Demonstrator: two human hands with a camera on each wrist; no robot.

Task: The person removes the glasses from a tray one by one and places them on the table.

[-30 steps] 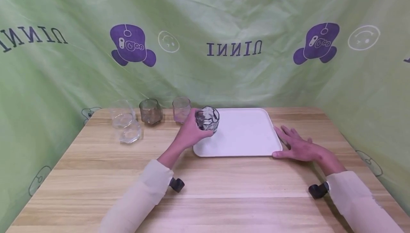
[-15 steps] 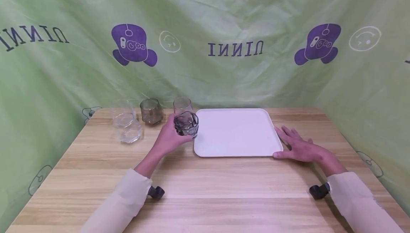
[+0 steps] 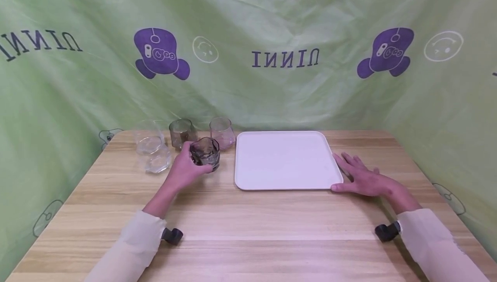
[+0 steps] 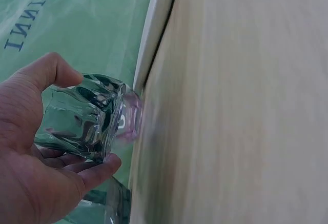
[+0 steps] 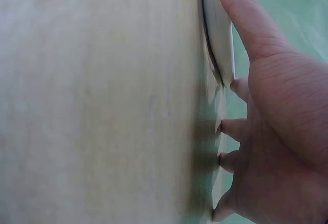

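Observation:
My left hand [image 3: 183, 170] grips a dark grey, faceted glass tumbler [image 3: 206, 153], left of the white tray. In the left wrist view the thumb and fingers curl round the tumbler [image 4: 87, 116], held close over the table. Behind it stand a smoky brown glass [image 3: 181, 132] and a pinkish glass [image 3: 222, 133]. My right hand [image 3: 365, 179] lies at the right edge of the white tray [image 3: 289, 161], thumb at the near corner. Seen from the right wrist, its fingers are spread, with fingertips down by the tray's end [image 5: 218, 29].
Two clear glasses stand at the left, the nearer one [image 3: 157, 161] in front of the farther one [image 3: 147, 137]. A green printed curtain [image 3: 287, 96] hangs behind the wooden table [image 3: 272, 230] and along its sides.
My left hand has carried the grey tumbler leftward from over the tray's left edge to over the table in front of the other glasses. My right hand has stayed at the tray.

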